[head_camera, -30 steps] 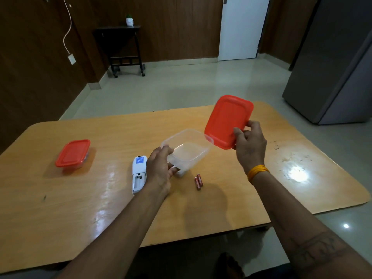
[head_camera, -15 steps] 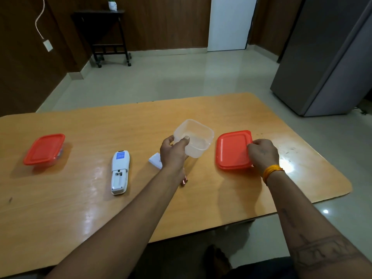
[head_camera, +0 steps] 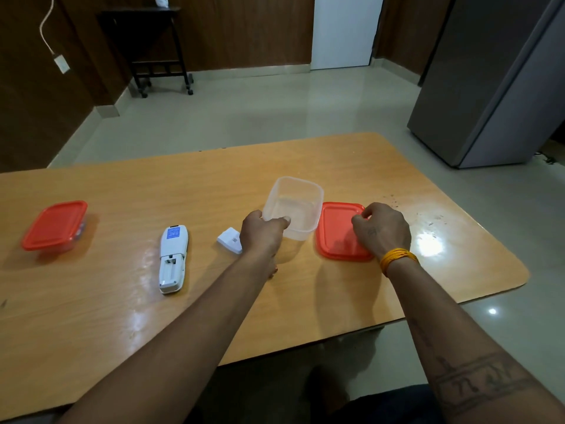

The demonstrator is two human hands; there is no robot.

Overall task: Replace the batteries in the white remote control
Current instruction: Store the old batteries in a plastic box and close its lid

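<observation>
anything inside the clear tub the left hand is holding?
The clear tub looks empty: only its bare bottom shows. The left hand grips its near rim and covers that corner. The red lid lies beside it.

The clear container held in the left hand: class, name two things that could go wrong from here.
1. The left hand pinches the clear container by one wall, tilted; it could slip.
2. The battery cover lies loose beside that wrist and might get knocked away from the open white remote.
</observation>
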